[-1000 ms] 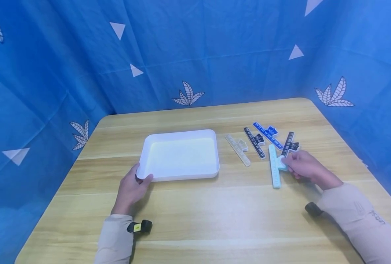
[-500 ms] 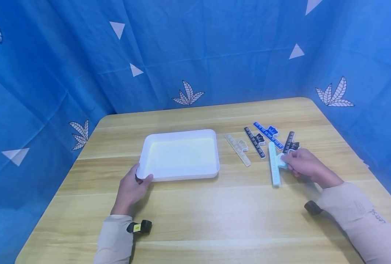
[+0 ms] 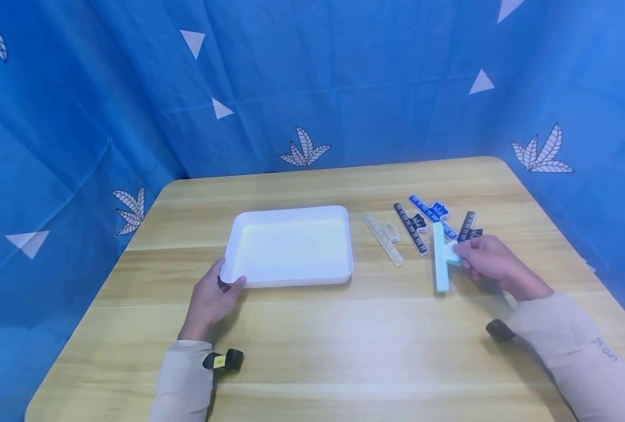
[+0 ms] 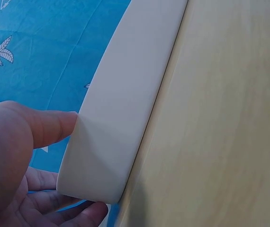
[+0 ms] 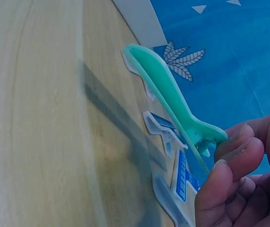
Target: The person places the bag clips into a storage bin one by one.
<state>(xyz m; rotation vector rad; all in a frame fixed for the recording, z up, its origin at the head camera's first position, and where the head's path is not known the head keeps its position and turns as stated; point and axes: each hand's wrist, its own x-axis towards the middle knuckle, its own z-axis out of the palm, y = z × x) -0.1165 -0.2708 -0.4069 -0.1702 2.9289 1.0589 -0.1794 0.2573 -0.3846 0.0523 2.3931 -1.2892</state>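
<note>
My right hand (image 3: 494,264) pinches a mint-green clip (image 3: 441,266) by its handle. In the right wrist view the clip (image 5: 161,80) is raised off the table, its shadow apart from it, with thumb and fingertips at the handle end. My left hand (image 3: 210,300) grips the near-left corner of a shallow white tray (image 3: 291,283). The left wrist view has the thumb at the rim and the other fingers around the corner of the tray (image 4: 106,127). The tray lies flat on the table.
Several piano-key clips lie right of the tray: a clear one (image 3: 383,240), a black one (image 3: 410,230), a blue one (image 3: 431,217) and another black one (image 3: 466,227) partly behind my right hand. A blue curtain (image 3: 344,105) surrounds the wooden table (image 3: 312,351).
The mint-green clip has come up from the table in my right hand and shifted slightly away from me. My left hand and the tray hold their place.
</note>
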